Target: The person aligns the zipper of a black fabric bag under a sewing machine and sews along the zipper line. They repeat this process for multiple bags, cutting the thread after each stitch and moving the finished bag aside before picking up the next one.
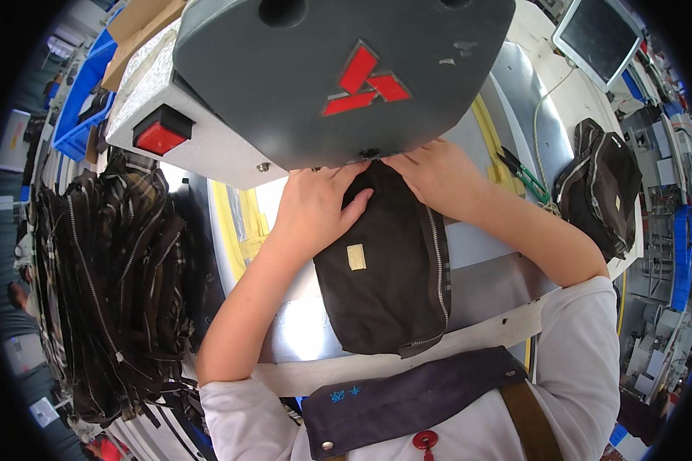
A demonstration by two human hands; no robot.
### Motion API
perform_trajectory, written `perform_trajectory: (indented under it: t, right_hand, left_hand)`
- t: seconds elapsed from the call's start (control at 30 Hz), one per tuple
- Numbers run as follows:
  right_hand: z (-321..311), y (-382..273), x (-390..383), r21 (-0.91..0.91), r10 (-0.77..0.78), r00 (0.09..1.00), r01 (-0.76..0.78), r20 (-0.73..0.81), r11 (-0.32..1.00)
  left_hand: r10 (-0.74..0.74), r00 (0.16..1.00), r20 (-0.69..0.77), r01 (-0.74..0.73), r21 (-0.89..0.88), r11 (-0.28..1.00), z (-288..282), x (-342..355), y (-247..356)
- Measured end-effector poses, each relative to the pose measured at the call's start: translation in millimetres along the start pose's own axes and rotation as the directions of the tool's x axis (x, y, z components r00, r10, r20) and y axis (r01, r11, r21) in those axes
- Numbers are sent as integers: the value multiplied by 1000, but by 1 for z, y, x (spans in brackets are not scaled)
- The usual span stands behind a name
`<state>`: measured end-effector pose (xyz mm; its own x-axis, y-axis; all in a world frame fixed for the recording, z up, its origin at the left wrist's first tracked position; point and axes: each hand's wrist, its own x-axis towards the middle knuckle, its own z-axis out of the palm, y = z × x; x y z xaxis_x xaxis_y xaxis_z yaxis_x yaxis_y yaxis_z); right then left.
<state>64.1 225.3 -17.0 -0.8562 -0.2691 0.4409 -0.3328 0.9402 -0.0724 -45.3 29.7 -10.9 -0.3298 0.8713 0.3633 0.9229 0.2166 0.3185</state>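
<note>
A dark brown fabric piece (377, 284) with a metal zipper along its right side and a small pale label lies flat in front of me. Its far end goes beneath the dark grey head of a sewing machine (284, 84). My left hand (317, 203) grips the far left edge, thumb resting on the cloth. On the far right edge is my right hand (438, 178), its fingers bent onto the fabric close to the machine. The machine head hides some fingertips of both hands and the spot under it.
Left of me hangs a thick pile of dark zippered pieces (123, 284). Green-handled scissors (527, 177) lie right of the machine, near another dark zippered piece (603, 188). A small screen (598, 38) stands far right; blue bins (84, 100) are far left.
</note>
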Motion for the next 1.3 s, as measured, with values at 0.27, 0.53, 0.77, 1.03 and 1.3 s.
perform_trajectory:
  t: [0.27, 0.53, 0.77, 1.03, 1.3]
  right_hand:
    - [-3, -2, 1, 6, 14, 1000, -14, 27, 1000]
    - [-4, -6, -7, 6, 33, 997, -34, 67, 999]
    - [-4, -8, -15, 39, 41, 997, -44, 71, 998]
    - [-3, -10, -15, -17, 27, 997, -26, 66, 1000]
    - [-3, -8, -13, -7, 40, 993, -40, 112, 999]
  left_hand:
    - [-8, 1000, -2, 8, -14, 1000, 1, -2, -1]
    - [-27, 1000, 10, 28, -66, 997, 6, -6, 6]
    - [8, 999, -52, -10, -32, 999, 6, -10, 12]
    - [19, 998, -68, -22, -42, 999, 4, -8, 12]
    - [17, 998, -59, -19, -28, 999, 4, -5, 9]
